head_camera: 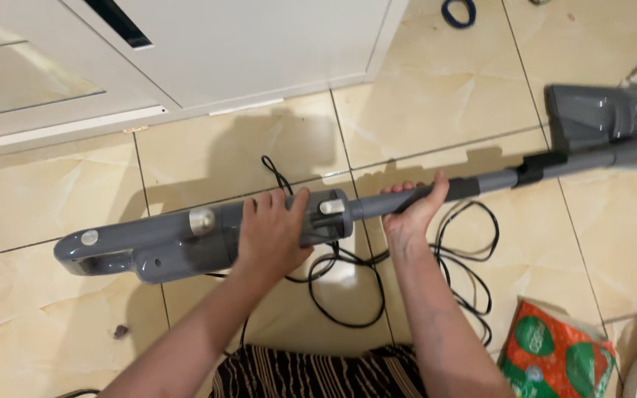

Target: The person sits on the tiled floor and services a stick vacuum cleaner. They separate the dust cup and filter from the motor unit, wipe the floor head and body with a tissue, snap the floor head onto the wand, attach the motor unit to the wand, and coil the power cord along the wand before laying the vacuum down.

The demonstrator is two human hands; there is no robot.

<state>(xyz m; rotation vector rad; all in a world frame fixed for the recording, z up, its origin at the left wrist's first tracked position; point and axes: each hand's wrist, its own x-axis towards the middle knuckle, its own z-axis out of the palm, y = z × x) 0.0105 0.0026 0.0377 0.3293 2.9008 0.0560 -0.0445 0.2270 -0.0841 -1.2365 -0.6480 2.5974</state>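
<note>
Left hand (270,232): your fingers wrap the grey stick vacuum (156,247) body.
Right hand (411,210): fingers closed around its tube (495,178).
Progress: tube and body are joined; black cord (348,287) lies loose below.

A stick vacuum (208,236) spans the frame's middle, its floor head (599,114) at upper right; a cable (407,280) coils below it, a packet (554,354) lies lower right.
</note>
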